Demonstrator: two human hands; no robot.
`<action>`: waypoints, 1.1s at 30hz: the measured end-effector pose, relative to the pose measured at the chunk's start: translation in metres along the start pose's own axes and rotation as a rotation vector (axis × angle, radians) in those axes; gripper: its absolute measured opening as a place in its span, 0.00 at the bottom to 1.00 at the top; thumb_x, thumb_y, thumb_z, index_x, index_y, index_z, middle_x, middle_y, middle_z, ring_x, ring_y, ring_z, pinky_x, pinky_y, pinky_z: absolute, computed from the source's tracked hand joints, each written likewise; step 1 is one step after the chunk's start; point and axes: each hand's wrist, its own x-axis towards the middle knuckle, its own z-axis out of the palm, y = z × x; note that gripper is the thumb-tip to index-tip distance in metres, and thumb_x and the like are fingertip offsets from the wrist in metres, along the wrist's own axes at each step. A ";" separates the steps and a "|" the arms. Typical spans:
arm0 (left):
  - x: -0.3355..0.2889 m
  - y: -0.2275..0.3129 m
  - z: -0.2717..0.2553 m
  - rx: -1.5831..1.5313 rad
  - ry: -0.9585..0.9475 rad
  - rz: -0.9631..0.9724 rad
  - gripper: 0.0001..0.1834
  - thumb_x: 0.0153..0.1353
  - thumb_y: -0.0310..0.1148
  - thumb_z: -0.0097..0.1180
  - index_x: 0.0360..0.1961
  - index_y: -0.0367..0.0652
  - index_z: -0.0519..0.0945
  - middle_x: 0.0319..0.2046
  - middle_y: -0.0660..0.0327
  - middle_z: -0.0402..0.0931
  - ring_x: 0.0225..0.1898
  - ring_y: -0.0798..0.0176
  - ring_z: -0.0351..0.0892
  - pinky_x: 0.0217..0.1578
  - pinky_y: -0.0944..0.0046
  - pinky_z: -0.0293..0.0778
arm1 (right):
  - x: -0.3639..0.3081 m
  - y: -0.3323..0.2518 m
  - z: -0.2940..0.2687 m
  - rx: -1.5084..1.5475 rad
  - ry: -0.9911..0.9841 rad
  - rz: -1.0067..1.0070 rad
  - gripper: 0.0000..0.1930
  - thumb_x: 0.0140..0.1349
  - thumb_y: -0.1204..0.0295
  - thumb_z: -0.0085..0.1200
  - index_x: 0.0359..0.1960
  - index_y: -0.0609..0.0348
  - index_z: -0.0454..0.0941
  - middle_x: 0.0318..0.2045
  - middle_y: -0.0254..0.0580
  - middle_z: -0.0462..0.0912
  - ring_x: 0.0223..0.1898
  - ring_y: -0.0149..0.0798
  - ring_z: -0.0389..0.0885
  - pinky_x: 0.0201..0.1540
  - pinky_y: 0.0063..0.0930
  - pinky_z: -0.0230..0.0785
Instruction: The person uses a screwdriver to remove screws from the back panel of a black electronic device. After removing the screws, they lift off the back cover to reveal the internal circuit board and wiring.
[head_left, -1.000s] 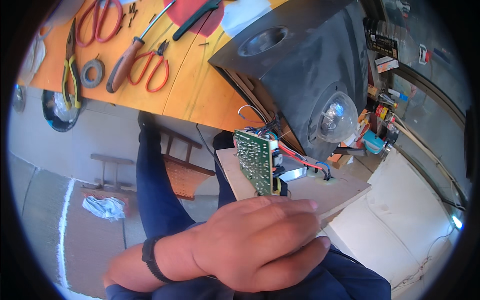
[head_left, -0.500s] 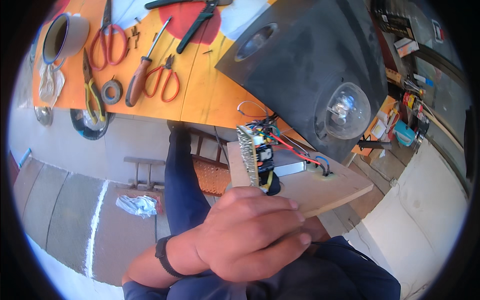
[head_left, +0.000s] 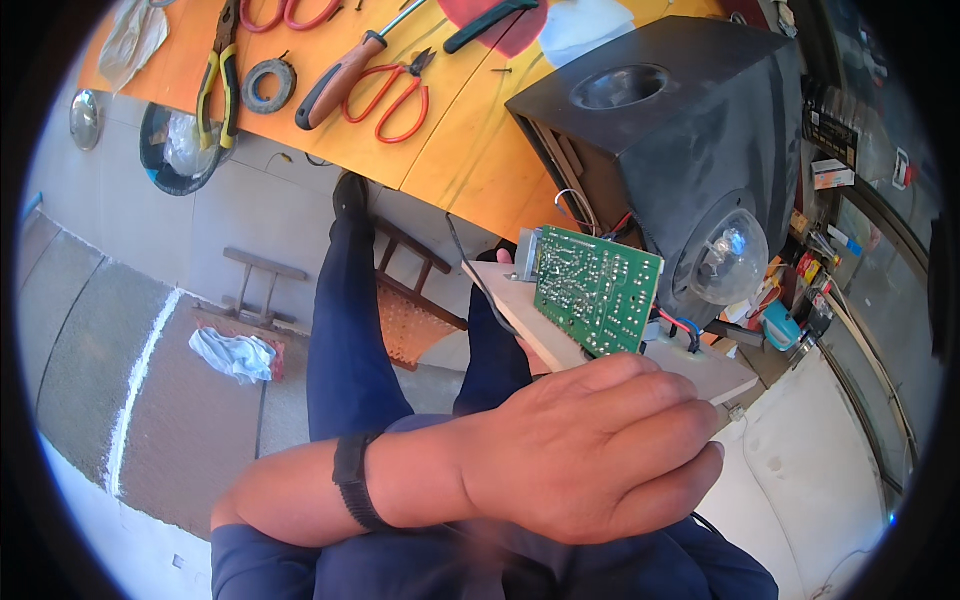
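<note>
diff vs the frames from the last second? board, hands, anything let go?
The green circuit board turned: edge-on earlier, its soldered face now shows, tilted on the wooden plate. The left hand stays draped across in front of the plate, nothing let go. The right hand is hidden. The black speaker box and the red scissors stayed put.

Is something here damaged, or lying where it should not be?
Yes. The green circuit board stands outside the black casing, joined to it only by loose wires. A crumpled cloth lies on the floor.

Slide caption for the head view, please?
Left hand lies across the lap, below a green circuit board on a wooden panel.
</note>
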 end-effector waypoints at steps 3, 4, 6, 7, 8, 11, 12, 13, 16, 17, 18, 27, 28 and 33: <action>-0.001 0.000 0.004 0.002 0.010 0.006 0.11 0.56 0.28 0.63 0.41 0.39 0.83 0.41 0.55 0.80 0.42 0.54 0.82 0.41 0.60 0.78 | 0.005 0.002 0.003 0.008 -0.005 -0.009 0.24 0.75 0.51 0.47 0.59 0.57 0.77 0.54 0.51 0.82 0.58 0.51 0.78 0.71 0.57 0.63; -0.002 0.000 0.005 0.008 0.003 0.006 0.11 0.56 0.29 0.62 0.41 0.39 0.83 0.41 0.55 0.79 0.42 0.54 0.82 0.40 0.60 0.78 | 0.006 0.003 0.003 0.007 -0.006 -0.009 0.24 0.75 0.51 0.47 0.59 0.57 0.77 0.53 0.51 0.82 0.58 0.51 0.78 0.71 0.58 0.63; -0.003 0.000 0.008 -0.007 0.001 -0.008 0.12 0.55 0.29 0.62 0.41 0.38 0.83 0.41 0.55 0.79 0.42 0.54 0.81 0.39 0.60 0.78 | 0.009 0.004 0.004 0.010 -0.008 -0.013 0.24 0.75 0.51 0.47 0.59 0.57 0.77 0.53 0.51 0.81 0.58 0.51 0.78 0.71 0.58 0.63; -0.004 0.000 0.009 -0.009 -0.005 -0.015 0.13 0.54 0.29 0.62 0.41 0.38 0.83 0.41 0.55 0.78 0.42 0.54 0.81 0.39 0.60 0.78 | 0.010 0.004 0.005 0.019 -0.009 -0.020 0.24 0.75 0.51 0.47 0.58 0.57 0.77 0.53 0.51 0.81 0.58 0.51 0.78 0.72 0.58 0.63; -0.003 -0.002 0.012 -0.017 0.050 -0.004 0.12 0.53 0.30 0.62 0.38 0.38 0.81 0.37 0.57 0.75 0.38 0.56 0.77 0.37 0.60 0.74 | 0.011 0.005 0.005 0.019 -0.010 -0.021 0.24 0.75 0.51 0.47 0.58 0.57 0.77 0.53 0.51 0.81 0.58 0.51 0.78 0.72 0.58 0.63; 0.000 -0.006 0.021 -0.025 0.171 0.032 0.10 0.49 0.31 0.60 0.30 0.37 0.78 0.30 0.60 0.67 0.32 0.59 0.70 0.32 0.61 0.66 | 0.015 0.006 0.006 0.019 -0.017 -0.018 0.24 0.75 0.51 0.47 0.58 0.57 0.77 0.53 0.52 0.81 0.58 0.52 0.78 0.72 0.59 0.62; 0.000 -0.006 0.022 -0.020 0.185 0.041 0.10 0.48 0.32 0.60 0.30 0.37 0.78 0.30 0.60 0.66 0.32 0.59 0.69 0.32 0.61 0.66 | 0.016 0.007 0.006 0.015 -0.016 -0.018 0.24 0.75 0.51 0.47 0.58 0.57 0.77 0.53 0.52 0.81 0.58 0.52 0.78 0.72 0.59 0.62; 0.000 -0.007 0.023 -0.014 0.193 0.046 0.10 0.48 0.32 0.60 0.30 0.37 0.78 0.29 0.60 0.66 0.32 0.59 0.69 0.32 0.61 0.66 | 0.016 0.007 0.006 0.016 -0.021 -0.018 0.24 0.75 0.51 0.47 0.58 0.57 0.77 0.53 0.52 0.81 0.58 0.52 0.78 0.72 0.59 0.62; -0.001 -0.007 0.025 0.000 0.205 0.051 0.10 0.47 0.32 0.59 0.29 0.37 0.78 0.29 0.60 0.66 0.32 0.59 0.69 0.31 0.61 0.65 | 0.017 0.008 0.006 0.023 -0.027 -0.012 0.24 0.75 0.51 0.47 0.58 0.58 0.78 0.53 0.53 0.81 0.58 0.53 0.78 0.72 0.60 0.62; -0.002 -0.007 0.024 0.003 0.206 0.050 0.11 0.46 0.33 0.59 0.29 0.37 0.78 0.29 0.60 0.66 0.32 0.59 0.69 0.31 0.61 0.65 | 0.017 0.007 0.006 0.028 -0.029 -0.007 0.24 0.75 0.51 0.47 0.57 0.58 0.78 0.52 0.54 0.81 0.58 0.54 0.77 0.73 0.60 0.62; -0.003 -0.007 0.024 0.006 0.205 0.047 0.11 0.46 0.33 0.59 0.29 0.37 0.78 0.29 0.60 0.66 0.31 0.59 0.69 0.31 0.61 0.65 | 0.017 0.008 0.006 0.028 0.018 0.006 0.24 0.75 0.51 0.47 0.57 0.58 0.78 0.53 0.53 0.81 0.58 0.53 0.77 0.72 0.60 0.62; -0.003 -0.005 0.002 0.042 -0.013 0.062 0.09 0.53 0.26 0.64 0.37 0.40 0.83 0.41 0.54 0.82 0.40 0.53 0.84 0.36 0.62 0.78 | 0.005 0.006 -0.004 0.087 0.022 0.005 0.26 0.74 0.48 0.45 0.56 0.57 0.79 0.52 0.51 0.81 0.58 0.52 0.77 0.73 0.59 0.60; -0.002 -0.005 -0.001 0.038 -0.050 0.057 0.10 0.53 0.25 0.65 0.38 0.40 0.83 0.41 0.54 0.83 0.41 0.52 0.85 0.36 0.62 0.77 | 0.004 0.007 -0.006 0.096 0.019 0.005 0.26 0.74 0.48 0.45 0.56 0.57 0.79 0.52 0.51 0.81 0.59 0.52 0.77 0.73 0.59 0.60; 0.005 0.000 -0.010 0.048 -0.197 -0.020 0.14 0.52 0.29 0.64 0.42 0.41 0.85 0.41 0.55 0.81 0.45 0.52 0.83 0.45 0.60 0.77 | -0.003 0.008 -0.016 0.154 0.007 0.008 0.27 0.73 0.46 0.44 0.55 0.57 0.79 0.52 0.50 0.81 0.59 0.52 0.76 0.73 0.59 0.60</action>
